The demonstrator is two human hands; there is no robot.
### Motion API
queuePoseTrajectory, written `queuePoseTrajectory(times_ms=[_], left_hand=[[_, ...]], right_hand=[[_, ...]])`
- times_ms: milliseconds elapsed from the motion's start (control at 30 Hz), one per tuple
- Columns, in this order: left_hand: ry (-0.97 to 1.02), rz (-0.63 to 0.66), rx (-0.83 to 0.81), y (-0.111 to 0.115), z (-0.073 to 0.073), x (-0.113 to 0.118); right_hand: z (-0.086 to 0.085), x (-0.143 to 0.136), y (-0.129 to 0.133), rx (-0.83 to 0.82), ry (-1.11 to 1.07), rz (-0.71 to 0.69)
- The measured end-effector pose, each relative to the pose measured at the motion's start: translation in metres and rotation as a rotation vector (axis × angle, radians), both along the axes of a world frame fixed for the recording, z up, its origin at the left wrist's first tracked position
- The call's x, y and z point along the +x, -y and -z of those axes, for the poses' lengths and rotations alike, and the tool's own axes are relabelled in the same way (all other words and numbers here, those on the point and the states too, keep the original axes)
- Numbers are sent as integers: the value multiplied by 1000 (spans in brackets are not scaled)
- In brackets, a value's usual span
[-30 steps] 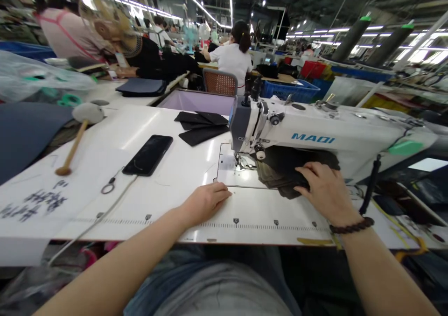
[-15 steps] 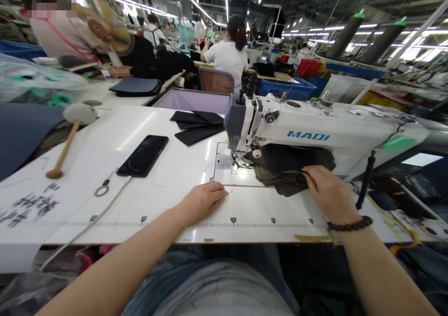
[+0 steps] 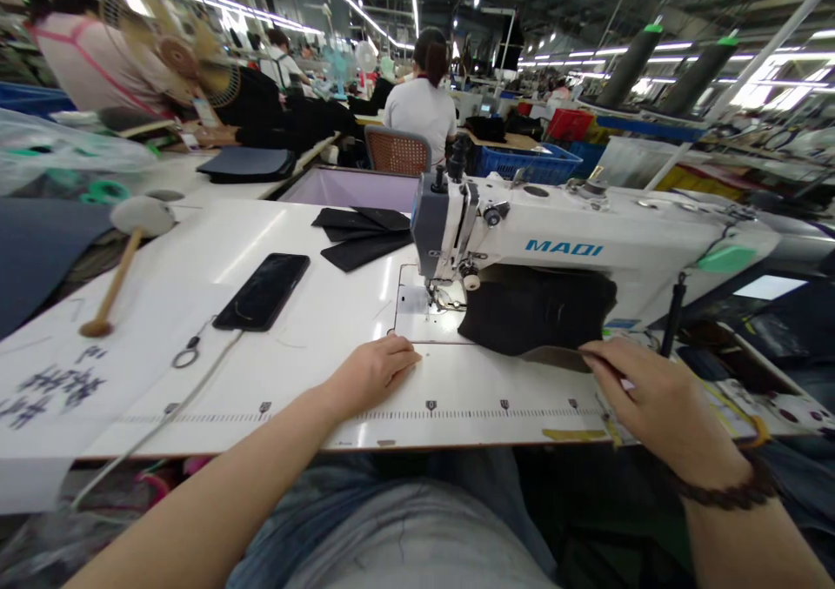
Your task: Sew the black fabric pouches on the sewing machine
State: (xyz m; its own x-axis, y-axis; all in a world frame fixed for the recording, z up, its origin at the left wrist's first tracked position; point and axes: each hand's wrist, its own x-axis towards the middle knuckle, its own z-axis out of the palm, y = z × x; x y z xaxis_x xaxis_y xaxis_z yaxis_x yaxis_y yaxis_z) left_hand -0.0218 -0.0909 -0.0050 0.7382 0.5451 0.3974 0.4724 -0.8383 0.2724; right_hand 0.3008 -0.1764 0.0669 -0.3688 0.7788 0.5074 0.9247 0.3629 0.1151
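Observation:
My right hand [image 3: 652,398] pinches the lower right edge of a black fabric piece [image 3: 538,311], whose brown underside shows along the near edge. This piece lies under the arm of a white sewing machine [image 3: 567,232], to the right of the presser foot [image 3: 447,296]. My left hand [image 3: 378,371] rests on the white table [image 3: 326,328] in front of the needle plate, holding nothing, its fingers loosely extended and close together. Beyond it, several folded black fabric pieces [image 3: 365,237] lie left of the machine head.
At the left lie a phone [image 3: 262,291] with a cable and ring, and a mallet [image 3: 117,284] with a wooden handle. Dark blue fabric [image 3: 45,250] covers the table's left side. A co-worker in white [image 3: 421,106] sits ahead, near a blue crate [image 3: 528,163].
My right hand has moved right and toward me, pulling the fabric edge. The bunched dark fabric now lies spread out flatter. My left hand stays in place on the table.

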Motion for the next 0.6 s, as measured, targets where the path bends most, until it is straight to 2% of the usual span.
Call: queuePoseTrajectory(times_ms=[133, 300, 400, 533, 600], left_hand=[[-14, 9, 12, 7, -9, 4], [18, 126, -23, 43, -36, 21], [-34, 196, -35, 60, -38, 34], [-33, 70, -76, 60, -31, 34], [12, 39, -170, 58, -39, 22]], right_hand=[[-4, -11, 23, -127, -92, -119], [-2, -43, 37, -290, -235, -237], [-5, -59, 37, -341, -311, -281], [-20, -66, 42, -427, -408, -421], [-30, -64, 49, -457, -423, -477]])
